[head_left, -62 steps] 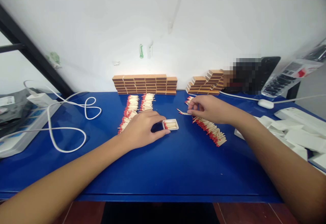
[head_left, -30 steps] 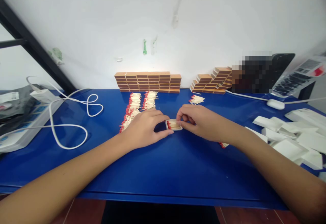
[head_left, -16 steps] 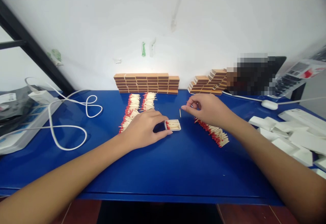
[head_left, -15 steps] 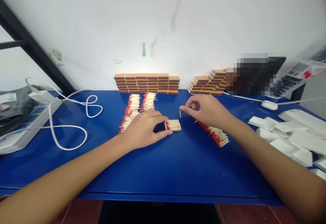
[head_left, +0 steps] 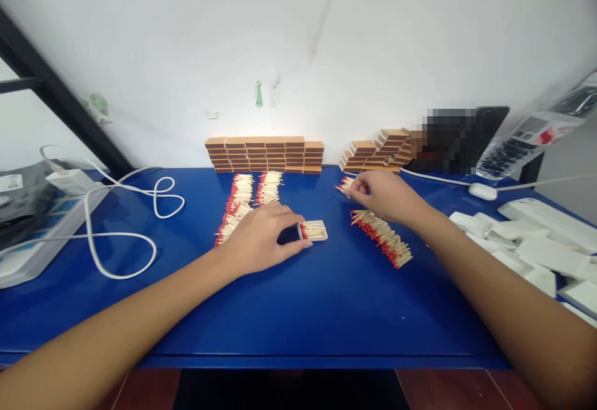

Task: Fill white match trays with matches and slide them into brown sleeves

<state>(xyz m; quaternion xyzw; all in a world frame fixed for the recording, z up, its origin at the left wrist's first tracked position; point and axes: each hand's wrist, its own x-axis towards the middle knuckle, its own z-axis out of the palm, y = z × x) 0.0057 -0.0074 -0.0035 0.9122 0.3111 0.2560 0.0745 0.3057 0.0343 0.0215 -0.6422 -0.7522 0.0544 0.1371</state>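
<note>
My left hand [head_left: 263,236] rests on the table with thumb and forefinger around the left end of a small white matchbox tray [head_left: 325,231]. Red-headed matches [head_left: 313,230] lie lengthwise inside it. Farther right, my right hand [head_left: 385,193] is closed in a pinch at a small heap of matches [head_left: 344,183]; a matchstick runs to the fingertips, which partly hide the heap. Just below that hand stretches a slanting row of matches [head_left: 382,236]. Beyond my left hand lie two more rows of matches, a left one [head_left: 241,189] and a right one [head_left: 269,186], the left partly covered.
Stacked brown-sided matchboxes [head_left: 265,153] stand against the wall, with a stepped stack [head_left: 377,150] to their right. White empty trays [head_left: 536,254] are heaped at the right. A white cable [head_left: 149,242] loops across the left of the blue table [head_left: 280,316], beside a power strip [head_left: 51,236].
My right hand has moved away from the tray, back and slightly right, where it carried a single match before; a small heap of matches now shows at its fingertips. My left hand stays at the tray.
</note>
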